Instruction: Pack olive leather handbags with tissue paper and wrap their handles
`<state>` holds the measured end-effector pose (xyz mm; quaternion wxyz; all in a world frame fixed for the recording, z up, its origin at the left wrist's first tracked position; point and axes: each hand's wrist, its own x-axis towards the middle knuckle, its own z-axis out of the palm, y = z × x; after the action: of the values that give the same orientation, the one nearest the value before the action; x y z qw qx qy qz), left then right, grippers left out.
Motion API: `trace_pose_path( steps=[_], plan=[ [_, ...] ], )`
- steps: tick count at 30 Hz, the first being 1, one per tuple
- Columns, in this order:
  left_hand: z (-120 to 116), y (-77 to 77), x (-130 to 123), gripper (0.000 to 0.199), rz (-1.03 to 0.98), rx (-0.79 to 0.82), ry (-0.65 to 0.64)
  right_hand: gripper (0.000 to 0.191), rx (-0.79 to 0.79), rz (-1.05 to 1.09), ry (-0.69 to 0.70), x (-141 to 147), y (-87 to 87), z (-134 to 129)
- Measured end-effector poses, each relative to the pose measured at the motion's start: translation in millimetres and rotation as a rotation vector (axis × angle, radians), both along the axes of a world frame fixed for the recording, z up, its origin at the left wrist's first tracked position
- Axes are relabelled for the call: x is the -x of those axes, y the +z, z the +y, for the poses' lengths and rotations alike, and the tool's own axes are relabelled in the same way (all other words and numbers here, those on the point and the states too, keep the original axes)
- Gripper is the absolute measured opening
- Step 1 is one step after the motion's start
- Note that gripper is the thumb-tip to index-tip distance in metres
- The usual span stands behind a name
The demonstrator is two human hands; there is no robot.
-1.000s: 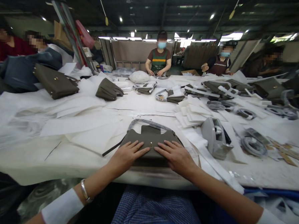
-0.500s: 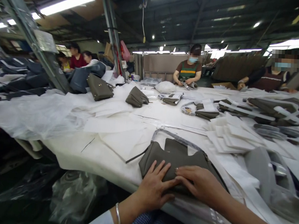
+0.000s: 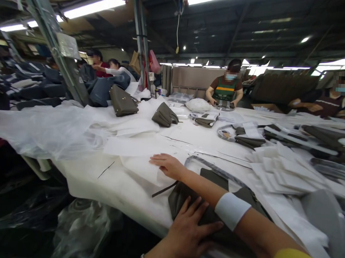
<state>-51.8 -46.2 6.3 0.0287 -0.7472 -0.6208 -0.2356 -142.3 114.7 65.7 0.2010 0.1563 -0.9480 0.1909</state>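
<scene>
Fluorescent tubes (image 3: pixel 95 6) hang from a dark workshop ceiling above a long pale surface (image 3: pixel 86 176) strewn with white sheets. At the near edge lies an olive handbag (image 3: pixel 177 200), with its plastic-wrapped handle (image 3: pixel 213 166) arching on the far side and a thin dark strap (image 3: pixel 164 189) sticking out past its left corner. The left hand (image 3: pixel 186 230) rests on the handbag, palm down, its fingers spread open over the front and gripping nothing that shows; part of the handbag is hidden beneath it. The right hand (image 3: pixel 169 166) reaches across above the handbag, its forearm covering the middle, so that the fingers are beyond the left end, clear of the handbag. Those fingers are extended and nearly flat, close together, over a white sheet (image 3: pixel 138 169); whether they touch it, I cannot tell. Farther back sit a boxy olive bag (image 3: pixel 124 102) and a slumped olive bag (image 3: pixel 163 115), with a stack of white padding sheets (image 3: pixel 277 167) to the right of the handbag. Across the surface, a person in a green striped apron (image 3: pixel 226 87) bends over an item, while a slanting metal column (image 3: pixel 60 61) stands at left.
</scene>
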Motion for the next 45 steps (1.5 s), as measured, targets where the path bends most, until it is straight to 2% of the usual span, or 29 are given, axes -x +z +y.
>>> trace_pose_path(
  steps=[2,4,5,8,10,11,13,16,19,21,25,28,30,34,39,42,45],
  plan=[
    [1,-2.0,1,0.062,0.008,0.008,-0.010,0.044,0.112,0.156,-0.095,-10,23.6,5],
    [2,-3.1,1,0.063,0.006,0.010,-0.010,0.040,0.111,0.299,-0.228,-33,58.9,12],
    [3,-3.3,1,0.064,0.006,0.010,-0.009,0.040,0.048,0.347,-0.283,-49,78.9,15],
    [4,-2.2,0,0.063,0.015,0.006,-0.004,0.041,-0.286,0.390,-0.390,-109,134.6,22],
    [5,0.2,-1,0.065,0.034,0.013,-0.003,0.040,-0.461,0.356,-0.489,-152,156.4,21],
    [5,1.8,-2,0.067,0.045,0.015,-0.001,0.040,-0.526,0.314,-0.530,-173,160.2,18],
    [5,5.4,-3,0.069,0.067,0.017,0.000,0.039,-0.607,0.176,-0.592,-210,153.0,9],
    [4,9.2,-6,0.067,0.073,0.028,0.012,0.033,-0.635,-0.122,-0.630,-251,114.9,-7],
    [3,8.4,-7,0.062,0.018,0.114,0.025,0.027,-0.556,-0.372,-0.590,-276,72.3,-17],
    [2,6.3,-7,0.056,-0.012,0.160,0.015,0.027,-0.453,-0.443,-0.538,-285,54.6,-19],
    [3,4.6,-7,0.051,0.008,0.156,0.004,0.037,-0.195,-0.448,-0.479,-287,45.4,-10],
    [3,5.9,-8,0.050,0.022,0.138,0.013,0.033,-0.057,-0.437,-0.461,-281,41.9,1],
    [2,5.2,-8,0.050,0.024,0.116,0.002,0.025,-0.070,-0.395,-0.444,-276,35.2,6],
    [1,-2.5,-7,0.051,0.051,0.096,0.020,0.059,-0.136,-0.409,-0.427,-273,16.5,7],
    [3,-9.3,-7,0.051,0.075,0.062,0.026,0.062,-0.039,-0.509,-0.371,-271,0.2,4],
    [1,-5.3,-7,0.045,0.080,0.077,0.027,0.061,-0.028,-0.500,-0.371,-270,-4.3,3],
    [-13,9.7,-9,0.041,0.098,0.122,0.012,0.061,-0.038,-0.489,-0.389,-272,-7.2,3]
  ],
)
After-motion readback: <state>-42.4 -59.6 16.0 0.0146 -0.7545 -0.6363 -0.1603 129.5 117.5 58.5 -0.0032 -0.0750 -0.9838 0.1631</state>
